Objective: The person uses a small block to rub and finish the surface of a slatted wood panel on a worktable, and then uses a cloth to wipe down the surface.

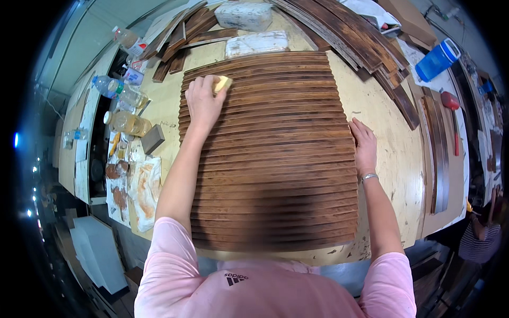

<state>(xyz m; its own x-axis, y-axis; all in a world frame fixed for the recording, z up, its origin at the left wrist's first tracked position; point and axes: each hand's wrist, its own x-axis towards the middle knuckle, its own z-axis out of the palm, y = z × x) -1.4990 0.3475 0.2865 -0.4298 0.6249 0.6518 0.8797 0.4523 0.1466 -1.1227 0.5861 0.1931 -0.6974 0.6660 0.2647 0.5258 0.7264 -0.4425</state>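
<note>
Your left hand (204, 108) is reaching out over the upper left part of the ribbed brown wooden panel (270, 153), its forearm running up along the panel's left side, wrist a little bent and the back of the hand facing up. Its fingers are curled in around a small yellow sponge (225, 85), which pokes out on the right of the grip, over the ridges. Your right hand (365, 146) sits lower, at the panel's right edge, its fingers loosely straight, pointing away from you and touching that edge; they grip nothing that you can make out. A silvery bracelet (369, 176) circles that wrist. The panel lies flat on the pale table (392, 185), between your forearms, with a grey block (152, 139) near its left side.
</note>
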